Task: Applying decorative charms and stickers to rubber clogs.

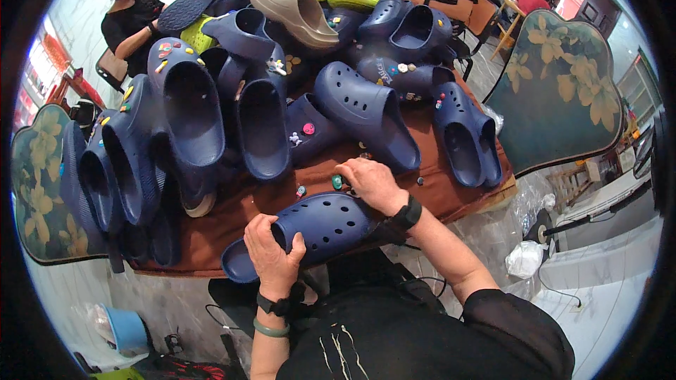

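A navy clog [331, 214] with round holes across its toe lies at the table's front edge, toe pointing right. My left hand [273, 257] is closed on it at the foot opening, fingers over the far rim and thumb on the near side. Beyond the toe, my right hand [377, 184] is low over the brown cloth with its fingers curled together; what they pinch, if anything, is hidden. Right by those fingertips is a small green shoe charm [336, 181]. A pink and white charm [301, 191] lies farther left, and a dark charm [420, 181] is to the right.
Many navy clogs, several with charms, are heaped at the back and left, with a beige clog [296, 15] on top. A pair of clogs [468, 134] stands at the right of the cloth [218, 239]. Across the table sit other people. Floral chair backs [563, 91] flank the table.
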Demonstrator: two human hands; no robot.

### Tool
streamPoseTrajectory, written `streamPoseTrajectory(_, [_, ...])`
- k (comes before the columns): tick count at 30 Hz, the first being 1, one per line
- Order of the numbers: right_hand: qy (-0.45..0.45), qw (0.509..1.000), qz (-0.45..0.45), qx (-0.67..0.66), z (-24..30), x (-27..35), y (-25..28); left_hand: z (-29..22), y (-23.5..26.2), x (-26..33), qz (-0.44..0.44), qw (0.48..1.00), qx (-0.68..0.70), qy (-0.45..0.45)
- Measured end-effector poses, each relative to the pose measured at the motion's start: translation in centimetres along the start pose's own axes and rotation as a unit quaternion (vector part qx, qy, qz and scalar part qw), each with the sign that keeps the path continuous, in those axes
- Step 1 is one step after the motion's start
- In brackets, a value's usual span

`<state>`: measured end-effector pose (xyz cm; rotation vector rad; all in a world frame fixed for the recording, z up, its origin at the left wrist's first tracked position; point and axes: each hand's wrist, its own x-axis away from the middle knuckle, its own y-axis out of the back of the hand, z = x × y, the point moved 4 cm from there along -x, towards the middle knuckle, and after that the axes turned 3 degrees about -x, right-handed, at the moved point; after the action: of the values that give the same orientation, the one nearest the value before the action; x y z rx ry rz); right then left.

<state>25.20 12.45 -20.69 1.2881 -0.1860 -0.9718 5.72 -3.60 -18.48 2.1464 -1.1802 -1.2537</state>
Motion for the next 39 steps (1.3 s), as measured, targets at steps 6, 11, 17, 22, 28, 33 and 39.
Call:
streamPoseTrajectory(6, [-0.131, 0.962, 0.103, 0.215, -4.0, 0.0, -0.6, 0.1, 0.0, 0.3, 0.0, 1.0, -0.014, -0.002])
streamPoseTrajectory(11, [-0.118, 0.957, 0.125, 0.234, -6.2, 0.3, -1.1, 0.0, -0.1, 0.4, 0.001, 1.0, -0.009, -0.01])
streamPoseTrajectory(17, [-0.103, 0.988, 0.032, 0.115, -6.0, 0.1, -0.7, 0.1, 0.1, 0.5, 0.009, 1.0, -0.01, 0.004])
streamPoseTrajectory(22, [-0.077, 0.995, 0.005, 0.065, -6.4, 0.0, -1.0, 0.1, 0.3, 0.7, -0.003, 1.0, -0.006, -0.007])
streamPoseTrajectory(28, [-0.049, 0.992, -0.079, -0.091, -0.7, 0.1, 2.8, 0.4, 0.4, 2.2, -0.06, 0.996, 0.008, -0.065])
streamPoseTrajectory(33, [0.048, 0.972, -0.018, -0.231, 6.9, 0.2, 3.7, 0.7, 0.6, 2.8, -0.066, 0.995, 0.01, -0.072])
streamPoseTrajectory(39, [0.135, 0.959, -0.029, -0.249, 10.6, -1.0, 1.1, 0.5, 0.5, 2.5, -0.065, 0.996, 0.006, -0.068])
